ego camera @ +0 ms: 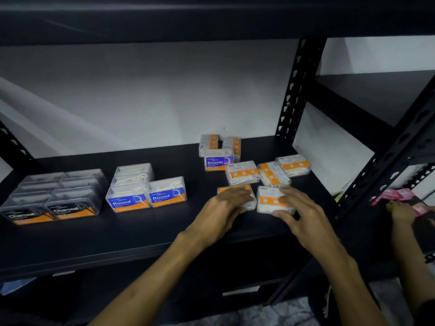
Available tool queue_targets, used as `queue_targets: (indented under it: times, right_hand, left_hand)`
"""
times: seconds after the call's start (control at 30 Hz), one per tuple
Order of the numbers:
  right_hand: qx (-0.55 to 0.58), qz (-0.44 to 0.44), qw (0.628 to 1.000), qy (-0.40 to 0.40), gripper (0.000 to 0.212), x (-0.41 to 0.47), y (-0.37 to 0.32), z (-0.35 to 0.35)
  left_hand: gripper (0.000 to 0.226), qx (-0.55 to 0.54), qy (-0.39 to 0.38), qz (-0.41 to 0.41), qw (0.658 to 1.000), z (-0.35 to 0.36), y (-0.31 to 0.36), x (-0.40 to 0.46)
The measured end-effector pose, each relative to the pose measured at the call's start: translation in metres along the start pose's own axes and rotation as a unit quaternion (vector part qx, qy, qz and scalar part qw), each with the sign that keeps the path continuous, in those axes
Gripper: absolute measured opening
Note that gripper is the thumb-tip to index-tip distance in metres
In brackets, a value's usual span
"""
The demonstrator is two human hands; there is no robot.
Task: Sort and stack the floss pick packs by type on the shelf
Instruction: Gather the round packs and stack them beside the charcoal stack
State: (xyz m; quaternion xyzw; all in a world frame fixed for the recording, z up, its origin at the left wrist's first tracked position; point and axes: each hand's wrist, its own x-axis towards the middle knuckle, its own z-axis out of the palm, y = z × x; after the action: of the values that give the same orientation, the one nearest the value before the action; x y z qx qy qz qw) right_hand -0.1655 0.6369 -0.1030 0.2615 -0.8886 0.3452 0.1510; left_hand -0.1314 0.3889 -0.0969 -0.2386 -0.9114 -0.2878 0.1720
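On the black shelf [117,236], black-labelled Charcoal packs [56,196] stand stacked at the left. Blue Round packs [143,189] sit beside them. To the right a blue Smooth pack [217,160] stands upright among several loose packs lying with their orange-banded backs up [242,172]. My left hand [226,205] lies over one flat pack [250,203], fingers curled on its top. My right hand [299,212] grips the neighbouring flat pack [268,198], fingers on top and thumb at its near edge.
A perforated black upright [299,90] stands at the shelf's back right and a diagonal frame post [386,161] at the front right. Beyond it, another person's hand [400,212] touches pink packets [400,194] on the adjoining shelf. A lower shelf lies beneath.
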Motion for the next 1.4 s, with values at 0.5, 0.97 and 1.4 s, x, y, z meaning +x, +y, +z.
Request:
queue_targets:
  times: [0.5,0.97,1.4]
  right_hand:
    - [-0.027,0.187,0.982,-0.003,0.048,0.079,0.004,0.000]
    - [0.220,0.297,0.929,0.004,0.022,0.100,0.017,-0.011]
    - [0.187,0.250,0.947,-0.070,0.025,0.091,0.007,-0.021]
  left_hand:
    - [0.030,0.070,-0.072,-0.084,0.991,-0.018,-0.021,0.098]
    - [0.020,0.110,-0.154,-0.119,0.975,-0.012,-0.045,0.137]
    - [0.042,-0.043,-0.100,-0.148,0.983,-0.020,-0.034,0.132]
